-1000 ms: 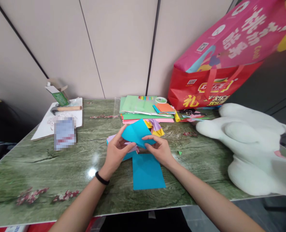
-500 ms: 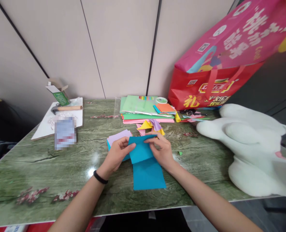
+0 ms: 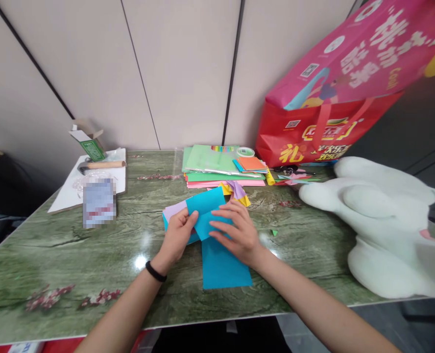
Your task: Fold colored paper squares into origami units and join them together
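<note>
My left hand (image 3: 179, 233) pinches the left edge of a blue sheet of paper (image 3: 207, 202) between thumb and fingers, holding it tilted above the table. Against the lower right of that sheet lies my right hand (image 3: 235, 230), its fingers stretched out and slightly apart, and its thumb hidden. A second blue sheet (image 3: 225, 272) rests flat on the table below, partly covered by the right hand. Behind my left hand a small pile of lilac and blue paper (image 3: 174, 210) shows in part. Folded yellow and purple paper pieces (image 3: 235, 189) lie just beyond the held sheet.
Colored paper packs (image 3: 203, 162) lie at the back with small orange squares (image 3: 252, 163) on top. A white plush toy (image 3: 382, 211) and a red bag (image 3: 276, 142) stand on the right. A hammer (image 3: 105, 165) and a green box (image 3: 92, 147) are at the left.
The held blue sheet has turned, its right side now higher. My right hand has moved from pinching its upper right edge to lying over its lower right with fingers extended.
</note>
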`<action>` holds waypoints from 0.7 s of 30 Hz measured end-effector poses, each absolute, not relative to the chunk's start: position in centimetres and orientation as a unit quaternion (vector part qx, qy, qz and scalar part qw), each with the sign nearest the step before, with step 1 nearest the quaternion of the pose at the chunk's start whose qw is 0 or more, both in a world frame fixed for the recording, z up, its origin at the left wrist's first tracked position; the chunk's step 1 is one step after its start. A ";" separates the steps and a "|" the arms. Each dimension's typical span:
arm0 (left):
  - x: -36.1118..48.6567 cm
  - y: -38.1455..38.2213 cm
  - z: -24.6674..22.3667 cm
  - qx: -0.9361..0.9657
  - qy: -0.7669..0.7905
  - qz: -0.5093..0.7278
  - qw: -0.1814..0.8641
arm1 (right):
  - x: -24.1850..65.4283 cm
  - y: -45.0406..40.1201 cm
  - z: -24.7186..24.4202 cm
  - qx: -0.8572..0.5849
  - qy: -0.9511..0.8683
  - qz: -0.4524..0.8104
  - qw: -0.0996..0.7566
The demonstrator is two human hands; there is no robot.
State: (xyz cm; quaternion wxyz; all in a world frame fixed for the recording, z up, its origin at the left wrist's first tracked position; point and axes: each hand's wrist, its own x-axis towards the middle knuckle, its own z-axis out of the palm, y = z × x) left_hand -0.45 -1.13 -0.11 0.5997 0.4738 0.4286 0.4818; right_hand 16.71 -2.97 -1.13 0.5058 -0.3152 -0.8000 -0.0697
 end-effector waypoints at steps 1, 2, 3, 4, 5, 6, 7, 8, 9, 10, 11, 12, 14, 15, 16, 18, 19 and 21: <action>-0.4 -1.1 -0.2 0.476 0.425 0.482 0.600 | 16.7 -3.0 -1.2 -0.305 -0.811 -0.066 0.495; -0.4 -1.1 -0.2 0.479 0.421 0.482 0.601 | 16.6 -3.0 -1.3 -0.293 -0.822 -0.061 0.485; -0.4 -1.1 -0.2 0.483 0.416 0.483 0.601 | 16.5 -3.0 -1.4 -0.282 -0.832 -0.053 0.474; -0.4 -1.1 -0.2 0.485 0.411 0.486 0.600 | 16.5 -3.0 -1.5 -0.272 -0.842 -0.045 0.464; -0.3 -1.1 -0.2 0.486 0.407 0.489 0.599 | 16.4 -3.0 -1.6 -0.265 -0.849 -0.037 0.456; -0.3 -1.1 -0.2 0.486 0.404 0.492 0.599 | 16.3 -3.0 -1.6 -0.262 -0.853 -0.030 0.450; -0.3 -1.1 -0.1 0.484 0.403 0.495 0.599 | 16.2 -3.0 -1.7 -0.263 -0.854 -0.022 0.449; -0.2 -1.1 -0.1 0.481 0.402 0.497 0.600 | 16.2 -3.0 -1.8 -0.266 -0.850 -0.014 0.454; -0.2 -1.2 0.0 0.475 0.403 0.497 0.604 | 16.1 -3.0 -1.9 -0.269 -0.846 -0.004 0.461; -0.1 -1.2 0.1 0.468 0.404 0.495 0.610 | 16.0 -2.9 -1.9 -0.271 -0.840 0.008 0.471; -0.1 -1.3 0.2 0.461 0.404 0.494 0.617 | 16.0 -2.8 -1.9 -0.273 -0.833 0.022 0.480; -0.1 -1.3 0.3 0.453 0.401 0.495 0.624 | 16.0 -2.8 -2.0 -0.273 -0.828 0.035 0.489; -0.1 -1.4 0.4 0.443 0.390 0.502 0.632 | 15.9 -2.7 -1.9 -0.273 -0.818 0.059 0.503; -0.1 -1.4 0.4 0.443 0.383 0.506 0.633 | 15.9 -2.7 -1.8 -0.276 -0.811 0.072 0.510; -0.1 -1.5 0.4 0.444 0.376 0.509 0.634 | 16.0 -2.7 -1.7 -0.283 -0.803 0.085 0.518; -0.1 -1.5 0.5 0.453 0.366 0.505 0.638 | 16.0 -2.8 -1.4 -0.307 -0.782 0.104 0.532; -0.1 -1.5 0.5 0.458 0.361 0.499 0.641 | 16.1 -2.8 -1.3 -0.324 -0.770 0.104 0.539; -0.1 -1.5 0.5 0.472 0.350 0.485 0.647 | 16.2 -2.9 -1.2 -0.367 -0.747 0.090 0.548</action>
